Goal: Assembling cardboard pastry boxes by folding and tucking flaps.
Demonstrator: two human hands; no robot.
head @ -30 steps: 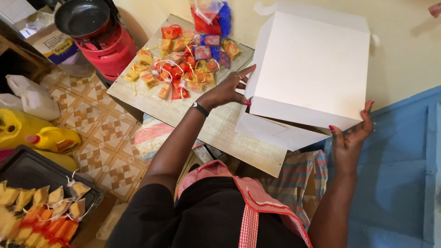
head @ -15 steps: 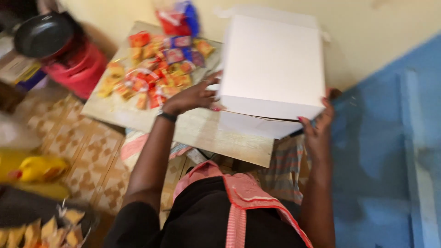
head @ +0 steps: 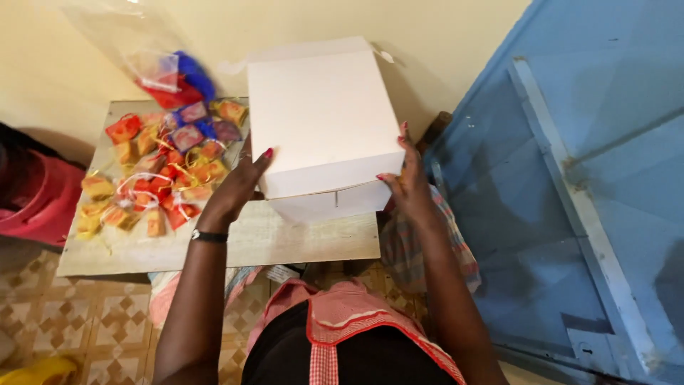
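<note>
Head view: a white cardboard box (head: 324, 117) stands at the right near corner of the wooden surface (head: 285, 239), its right side overhanging the surface edge. Left of the box lies a heap of small red and orange packets (head: 160, 175); right of it a blue door (head: 570, 192) stands close, leaving little room. The left hand (head: 239, 187) presses flat on the box's left side, the right hand (head: 407, 178) on its right side: both grips clamp the box, fingers extended upward.
</note>
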